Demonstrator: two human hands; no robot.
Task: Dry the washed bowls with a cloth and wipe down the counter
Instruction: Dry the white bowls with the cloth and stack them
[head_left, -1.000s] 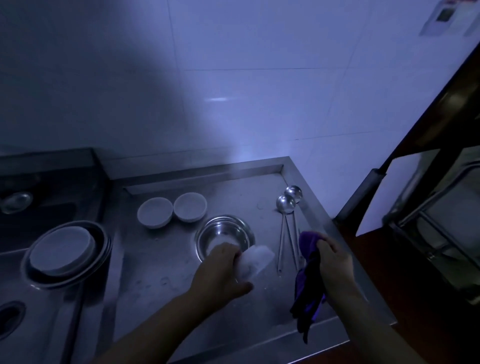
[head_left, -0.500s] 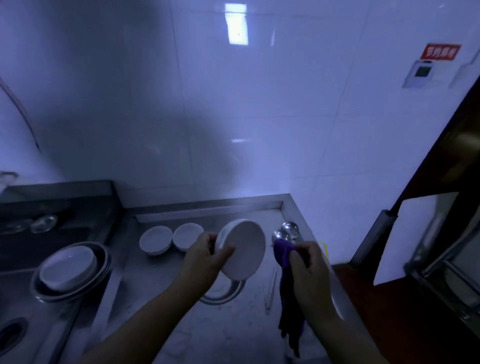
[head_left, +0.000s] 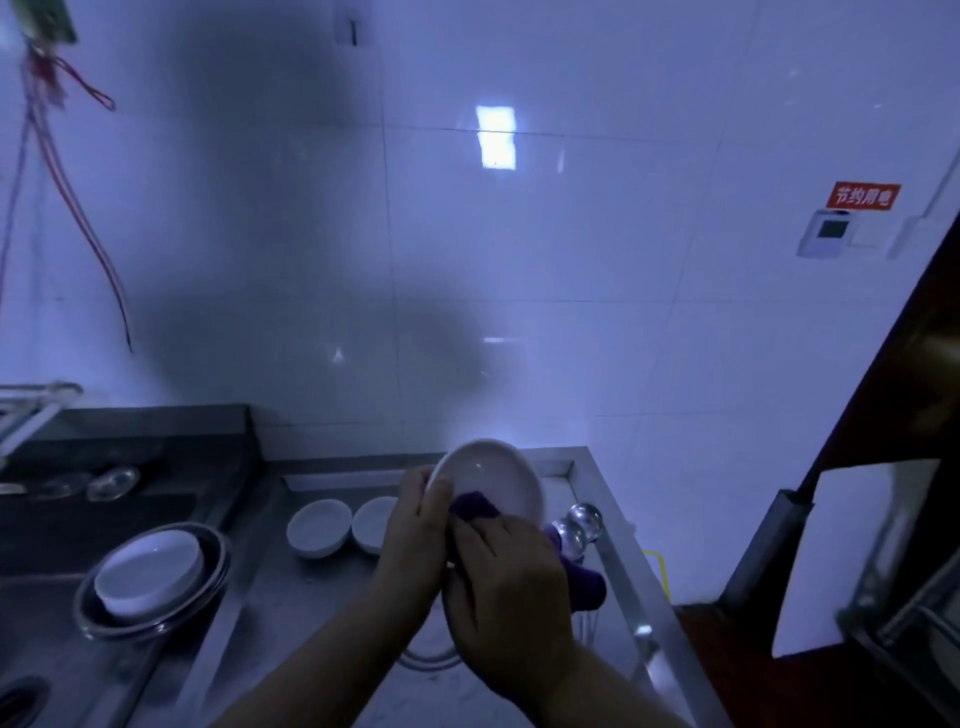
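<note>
- Drying step: the left hand (head_left: 415, 535) grips a white bowl (head_left: 493, 480) by its rim, tilted, raised above the counter (head_left: 322, 613).
- The right hand (head_left: 504, 587) presses a purple cloth (head_left: 472, 506) into the bowl; its grip looks closed, though the light is dim.
- Two more bowls (head_left: 318, 527) sit left of the held one.
- Next move, likely: wipe round the inside, then the outside.

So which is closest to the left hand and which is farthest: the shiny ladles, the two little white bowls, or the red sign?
From the left hand:
1. Two little white bowls, just to its left on the counter.
2. Shiny ladles, to its right, past the purple cloth.
3. Red sign, high on the wall, far right.
</note>
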